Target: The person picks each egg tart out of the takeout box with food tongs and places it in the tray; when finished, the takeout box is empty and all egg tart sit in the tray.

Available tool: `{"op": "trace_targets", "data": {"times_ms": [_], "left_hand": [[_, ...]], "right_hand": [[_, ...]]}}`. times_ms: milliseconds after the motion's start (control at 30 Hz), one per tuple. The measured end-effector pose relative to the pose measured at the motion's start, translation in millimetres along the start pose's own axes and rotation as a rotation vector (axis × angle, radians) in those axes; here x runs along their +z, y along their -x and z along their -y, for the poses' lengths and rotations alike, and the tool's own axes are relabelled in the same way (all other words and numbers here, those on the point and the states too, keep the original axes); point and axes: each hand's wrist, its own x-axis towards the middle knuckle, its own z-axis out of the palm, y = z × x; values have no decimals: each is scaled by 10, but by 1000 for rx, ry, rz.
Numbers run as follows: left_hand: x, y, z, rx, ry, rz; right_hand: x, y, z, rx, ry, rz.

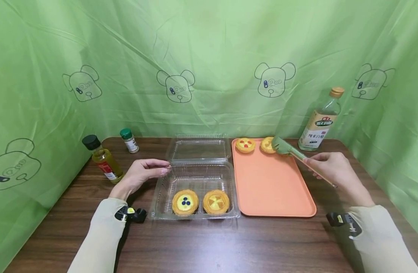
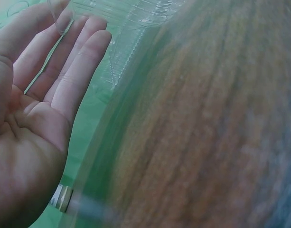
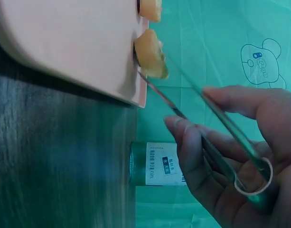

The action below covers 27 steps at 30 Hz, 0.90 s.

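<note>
My right hand [image 1: 335, 168] holds green tongs [image 1: 294, 150] over the far right of an orange tray [image 1: 270, 185]. In the right wrist view the arms of the tongs [image 3: 209, 102] are spread, their tips on either side of an egg tart [image 3: 151, 53]. A second tart with red pieces [image 1: 245, 145] sits at the tray's far left corner. My left hand [image 1: 144, 172] pinches the left rim of an open clear plastic box [image 1: 186, 170]. In the box's near part are a tart with dark berries [image 1: 185, 202] and a tart with yellow wedges [image 1: 216, 202].
The box's lid [image 1: 198, 149] lies folded back behind it. A large bottle [image 1: 316, 125] stands beyond my right hand. To the left are an oil bottle [image 1: 106, 163] and a small green-capped jar [image 1: 129, 142]. A green curtain [image 1: 216, 45] hangs behind the wooden table [image 1: 195, 246].
</note>
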Motion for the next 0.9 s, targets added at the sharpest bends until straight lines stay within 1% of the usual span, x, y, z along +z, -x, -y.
{"op": "trace_targets", "data": {"times_ms": [100, 233, 367, 533, 700, 900], "left_hand": [[1, -2, -10, -5, -7, -5], [2, 4, -6, -15, -7, -5], [-6, 1, 7, -8, 4, -1], [-2, 2, 8, -3, 11, -6], [2, 9, 21, -10, -5, -6], [-9, 3, 24, 11, -3, 9]], "right_hand": [[-5, -2, -22, -1, 0, -23], [-29, 1, -36, -1, 9, -32], [-66, 14, -24, 6, 22, -44], [-116, 40, 9, 4, 64, -85], [-148, 53, 65, -39, 82, -123], [-144, 59, 191, -121, 91, -136]]}}
